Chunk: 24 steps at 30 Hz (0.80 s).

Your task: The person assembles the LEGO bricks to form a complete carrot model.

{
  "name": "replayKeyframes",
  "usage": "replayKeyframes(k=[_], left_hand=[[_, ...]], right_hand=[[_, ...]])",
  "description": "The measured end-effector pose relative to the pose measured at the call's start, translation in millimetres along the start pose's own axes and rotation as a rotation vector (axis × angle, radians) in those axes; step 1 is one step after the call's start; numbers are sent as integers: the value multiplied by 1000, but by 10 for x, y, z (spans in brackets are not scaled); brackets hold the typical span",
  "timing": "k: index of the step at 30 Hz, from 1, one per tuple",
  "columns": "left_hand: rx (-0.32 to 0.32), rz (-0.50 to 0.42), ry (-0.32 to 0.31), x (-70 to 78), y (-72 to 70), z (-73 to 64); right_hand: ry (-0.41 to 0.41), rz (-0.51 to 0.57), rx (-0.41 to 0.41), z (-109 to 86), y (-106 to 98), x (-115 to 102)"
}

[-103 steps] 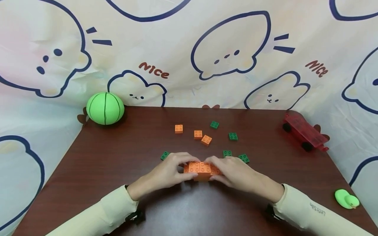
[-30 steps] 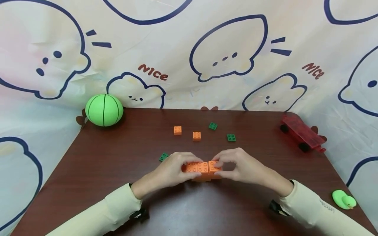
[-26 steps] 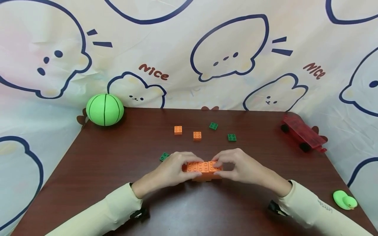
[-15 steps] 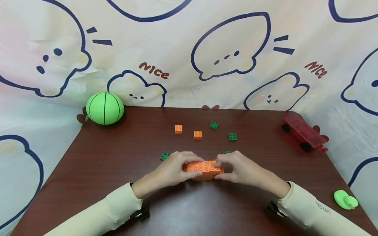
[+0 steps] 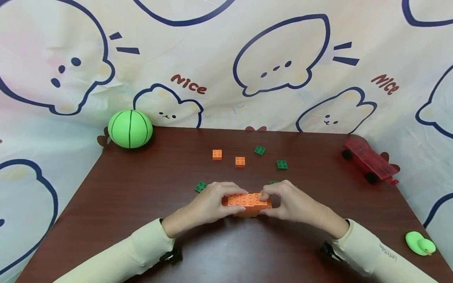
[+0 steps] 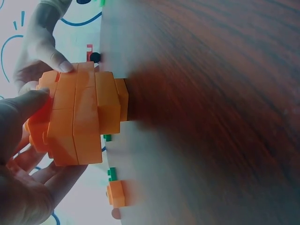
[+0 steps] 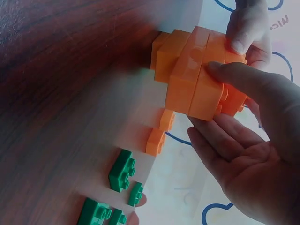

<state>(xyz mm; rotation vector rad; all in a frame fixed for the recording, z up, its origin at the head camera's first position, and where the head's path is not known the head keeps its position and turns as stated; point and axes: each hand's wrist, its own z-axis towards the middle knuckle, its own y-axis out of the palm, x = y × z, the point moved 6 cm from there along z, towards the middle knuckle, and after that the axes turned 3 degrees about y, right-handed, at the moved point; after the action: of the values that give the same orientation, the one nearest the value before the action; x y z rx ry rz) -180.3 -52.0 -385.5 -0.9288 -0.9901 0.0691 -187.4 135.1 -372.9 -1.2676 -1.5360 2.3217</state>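
Both hands meet at a stack of orange toy building bricks (image 5: 250, 211), low over the table in the middle of the head view. My left hand (image 5: 209, 201) grips its left end, thumb in front and fingers behind. At the right end my right hand (image 5: 293, 202) pinches the top brick, its thumb on the front face. Seen from the left wrist, the orange stack (image 6: 84, 112) is wide in its upper layers and steps in to narrower bricks at the base. The right wrist view shows the same stepped stack (image 7: 185, 77), with the right thumb pressed on it.
Two loose orange bricks (image 5: 217, 155) lie behind the stack. Several green bricks (image 5: 282, 164) are scattered around, some partly hidden by the right hand. A green ball (image 5: 130, 129), red toy car (image 5: 369, 159) and green duck (image 5: 420, 243) stand near the edges of the dark table (image 5: 170, 157).
A loose orange brick has left the table, and the stack's top row has gained a brick at its right end. That brick has gone from slightly raised to level with its neighbours.
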Motion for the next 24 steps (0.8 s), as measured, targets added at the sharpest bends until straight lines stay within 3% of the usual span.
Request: replayKeyframes(k=[7,16,24], left_hand=[[4,4,-3,-13,16,5],[10,-15,-12,-23,10,-2],[11,-18,-13,-26,12,4]], right_hand=[[-9,19,-9,-21,-3,7],[-15,-59,36,-65,37,16],[-24,-23,18,-59,35,6]])
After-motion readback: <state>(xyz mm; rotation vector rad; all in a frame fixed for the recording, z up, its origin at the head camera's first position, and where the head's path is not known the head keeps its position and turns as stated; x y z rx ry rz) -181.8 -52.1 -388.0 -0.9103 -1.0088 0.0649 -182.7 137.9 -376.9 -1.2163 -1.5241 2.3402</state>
